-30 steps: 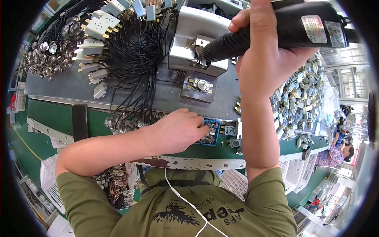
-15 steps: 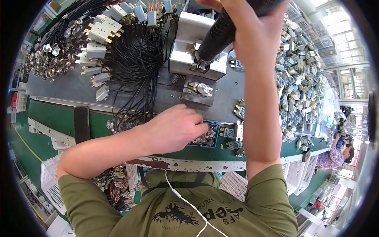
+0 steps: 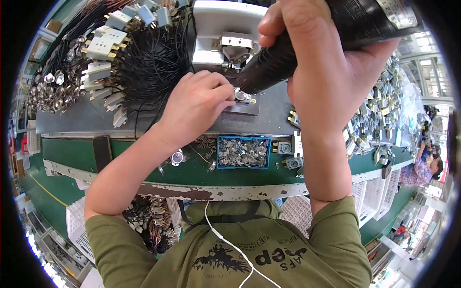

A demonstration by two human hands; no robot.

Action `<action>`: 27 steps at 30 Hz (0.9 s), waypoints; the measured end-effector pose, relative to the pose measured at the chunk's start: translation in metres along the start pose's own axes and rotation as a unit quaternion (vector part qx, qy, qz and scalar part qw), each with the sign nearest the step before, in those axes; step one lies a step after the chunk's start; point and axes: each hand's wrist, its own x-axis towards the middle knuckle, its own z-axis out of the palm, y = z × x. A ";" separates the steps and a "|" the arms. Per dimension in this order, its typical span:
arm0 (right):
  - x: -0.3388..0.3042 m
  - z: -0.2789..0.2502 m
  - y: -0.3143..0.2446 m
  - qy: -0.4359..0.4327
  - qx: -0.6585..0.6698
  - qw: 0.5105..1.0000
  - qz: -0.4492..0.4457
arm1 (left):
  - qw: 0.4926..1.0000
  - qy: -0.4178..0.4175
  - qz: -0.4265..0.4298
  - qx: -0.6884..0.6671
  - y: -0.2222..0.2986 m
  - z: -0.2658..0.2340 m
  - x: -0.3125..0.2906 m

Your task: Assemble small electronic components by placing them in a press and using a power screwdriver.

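Fingers [image 3: 222, 94] of our left hand [image 3: 197, 108] pinch a small metal part [image 3: 241, 94] on the grey plate [image 3: 249, 108] at the far side of the bench, while our right hand [image 3: 331, 72] wraps fully around the black power tool [image 3: 283, 62], its tip at the part. We judge the part light, stiff and slippery, best pinched by its edges. A second ago the left hand was nearer, at the blue tray [image 3: 241, 152]; the tool now sits lower.
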 end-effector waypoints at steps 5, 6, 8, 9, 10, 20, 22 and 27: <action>-0.013 0.031 -0.007 0.071 0.034 0.993 0.084 | 0.999 -0.002 0.019 -0.037 -0.013 0.002 -0.006; -0.014 0.031 -0.002 0.075 0.052 0.994 0.065 | 0.999 -0.011 0.014 -0.040 -0.012 -0.001 -0.005; -0.016 0.028 0.008 0.078 0.089 0.993 0.025 | 0.999 -0.020 0.007 -0.042 -0.008 -0.003 -0.003; -0.017 0.025 0.013 0.067 0.118 0.990 0.026 | 0.999 -0.020 0.008 -0.042 -0.007 -0.002 -0.003; -0.017 0.024 0.015 0.068 0.118 0.990 0.025 | 0.999 -0.020 0.010 -0.042 -0.006 -0.003 -0.003; -0.003 0.019 0.028 -0.021 0.074 0.996 -0.053 | 0.998 -0.022 -0.001 -0.063 -0.010 0.002 -0.006; 0.006 0.024 0.030 -0.067 0.048 0.995 -0.063 | 0.993 -0.036 -0.032 -0.103 -0.017 0.004 -0.009; -0.002 0.024 0.032 -0.091 0.141 0.984 0.057 | 0.975 -0.140 -0.142 -0.100 -0.010 -0.003 0.001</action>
